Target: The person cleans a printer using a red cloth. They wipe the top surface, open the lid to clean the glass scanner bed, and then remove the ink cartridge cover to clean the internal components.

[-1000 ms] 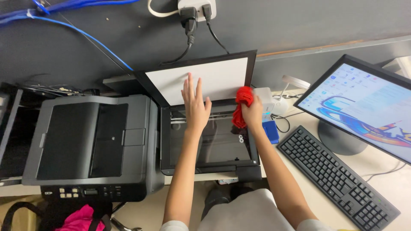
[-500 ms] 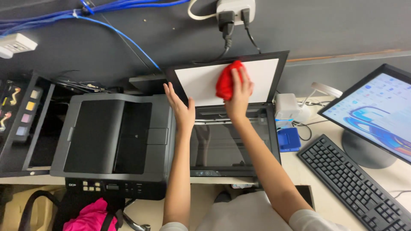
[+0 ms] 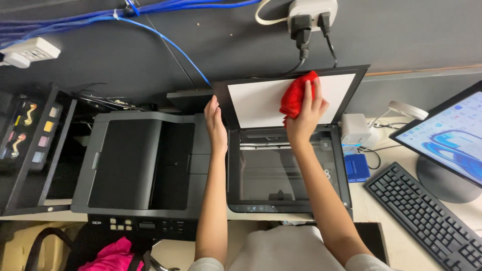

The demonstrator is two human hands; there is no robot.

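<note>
Since a second ago, right hand (image 3: 305, 116) gripping red cloth (image 3: 296, 95), raised from scanner glass (image 3: 281, 173) onto lid's white underside (image 3: 261, 103); left hand (image 3: 216, 125), open, at lid's left edge.

The light is soft and even. The white lid (image 3: 288, 98) looks brightest, and the wall (image 3: 150, 65) behind is dark. The screen (image 3: 449, 135) glows. Everything looks sharp; edges bend slightly.
</note>
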